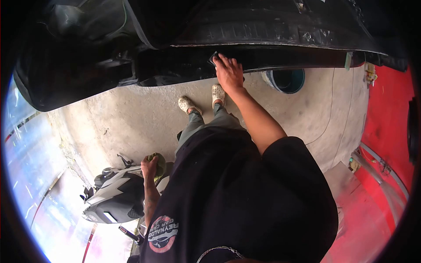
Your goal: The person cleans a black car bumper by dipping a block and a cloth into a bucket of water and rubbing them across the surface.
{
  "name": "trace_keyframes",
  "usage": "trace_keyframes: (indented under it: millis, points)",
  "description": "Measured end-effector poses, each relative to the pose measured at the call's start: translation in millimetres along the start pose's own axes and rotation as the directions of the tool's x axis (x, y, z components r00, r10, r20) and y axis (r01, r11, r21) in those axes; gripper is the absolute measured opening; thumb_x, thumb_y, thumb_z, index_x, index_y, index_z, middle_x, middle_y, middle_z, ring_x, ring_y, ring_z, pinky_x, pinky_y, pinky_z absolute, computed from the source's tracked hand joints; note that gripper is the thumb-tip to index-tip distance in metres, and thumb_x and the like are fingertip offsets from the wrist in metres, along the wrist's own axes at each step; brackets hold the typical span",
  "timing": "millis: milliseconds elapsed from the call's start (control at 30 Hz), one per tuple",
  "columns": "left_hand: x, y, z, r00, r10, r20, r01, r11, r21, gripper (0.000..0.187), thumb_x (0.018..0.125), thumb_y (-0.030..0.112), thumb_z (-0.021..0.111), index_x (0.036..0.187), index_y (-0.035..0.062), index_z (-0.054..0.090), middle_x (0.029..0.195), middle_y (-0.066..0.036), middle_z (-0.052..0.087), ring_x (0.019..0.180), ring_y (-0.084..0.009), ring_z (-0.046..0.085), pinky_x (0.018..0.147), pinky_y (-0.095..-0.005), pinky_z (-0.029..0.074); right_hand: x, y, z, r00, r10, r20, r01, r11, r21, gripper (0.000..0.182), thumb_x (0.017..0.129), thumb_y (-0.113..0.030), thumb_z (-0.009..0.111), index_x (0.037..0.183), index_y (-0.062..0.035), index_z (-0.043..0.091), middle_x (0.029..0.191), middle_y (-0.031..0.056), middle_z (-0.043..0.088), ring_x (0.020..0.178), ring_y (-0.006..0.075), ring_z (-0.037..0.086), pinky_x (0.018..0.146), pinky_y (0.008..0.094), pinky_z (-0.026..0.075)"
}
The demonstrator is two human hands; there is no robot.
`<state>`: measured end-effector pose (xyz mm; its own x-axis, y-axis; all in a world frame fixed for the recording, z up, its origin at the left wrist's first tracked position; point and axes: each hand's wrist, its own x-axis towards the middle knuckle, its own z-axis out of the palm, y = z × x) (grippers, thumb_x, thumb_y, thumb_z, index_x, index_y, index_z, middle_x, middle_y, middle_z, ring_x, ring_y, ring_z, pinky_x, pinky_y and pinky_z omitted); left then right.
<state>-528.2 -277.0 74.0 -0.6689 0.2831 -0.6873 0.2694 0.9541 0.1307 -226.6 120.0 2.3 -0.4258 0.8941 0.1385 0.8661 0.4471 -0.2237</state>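
Observation:
My right hand (229,73) reaches forward onto the long black car panel (175,65), a sill-like piece along the lower edge of the bodywork. Its fingers press on a small dark pad (213,58) that lies against the panel; most of the pad is covered by the fingers. Down at my left side, my left hand (149,166) is closed around a yellow-green cloth (159,168), which hangs bunched beside my hip.
A bucket (287,81) with dark contents stands under the panel's edge. Behind my left arm is a grey and black motorcycle (116,197). Thin cables (330,118) cross the concrete floor (131,114). A red wall (388,109) rises at right, and green tape (348,61) sticks to the panel.

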Motion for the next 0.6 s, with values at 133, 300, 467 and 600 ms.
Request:
trace_keyframes:
  millis: [133, 300, 467, 600]
  points:
    - [-4, 5, -3, 1.0, -0.012, -0.001, 0.012, 0.999, -0.035, 0.052, 0.077, 0.04, 0.074, 0.114, 0.0027, 0.073, 0.102, -0.023, 0.074, 0.101, -0.0361, 0.072, 0.09, -0.0441, 0.054, -25, 4, -2, 0.999, -0.028, 0.02, 0.028, 0.999, 0.018, 0.042, 0.086, -0.021, 0.07, 0.127, -0.0226, 0.064, 0.136, -0.0018, 0.061, 0.11, 0.0257, 0.059, 0.087, 0.0469, 0.049]
    - [-4, 2, 1, 0.999, -0.032, 0.021, 0.033, 0.999, -0.028, 0.052, 0.077, 0.04, 0.074, 0.114, 0.0029, 0.073, 0.103, -0.023, 0.074, 0.101, -0.0357, 0.072, 0.09, -0.0444, 0.054, 6, -5, -5, 1.0, 0.003, 0.0, -0.003, 1.0, 0.03, 0.037, 0.088, -0.021, 0.066, 0.124, -0.024, 0.066, 0.134, -0.0021, 0.064, 0.11, 0.0258, 0.06, 0.088, 0.0477, 0.049]
    - [1, 2, 3, 0.999, -0.027, 0.019, 0.027, 0.999, -0.028, 0.053, 0.077, 0.04, 0.074, 0.115, 0.0039, 0.073, 0.104, -0.023, 0.074, 0.102, -0.0361, 0.072, 0.09, -0.0449, 0.054, -9, -9, -5, 0.999, 0.04, 0.033, -0.041, 0.999, 0.032, 0.044, 0.085, -0.021, 0.072, 0.128, -0.0234, 0.064, 0.136, -0.0019, 0.06, 0.112, 0.0264, 0.057, 0.089, 0.0472, 0.048]
    - [-1, 4, 0, 1.0, -0.021, -0.001, 0.021, 0.998, -0.051, 0.052, 0.076, 0.04, 0.074, 0.115, 0.0049, 0.073, 0.104, -0.023, 0.074, 0.102, -0.0365, 0.072, 0.09, -0.0451, 0.054, -3, -9, -9, 0.998, 0.044, 0.05, -0.047, 0.996, 0.07, 0.041, 0.084, -0.021, 0.073, 0.125, -0.0226, 0.065, 0.135, -0.0014, 0.06, 0.113, 0.0279, 0.057, 0.09, 0.0478, 0.048]
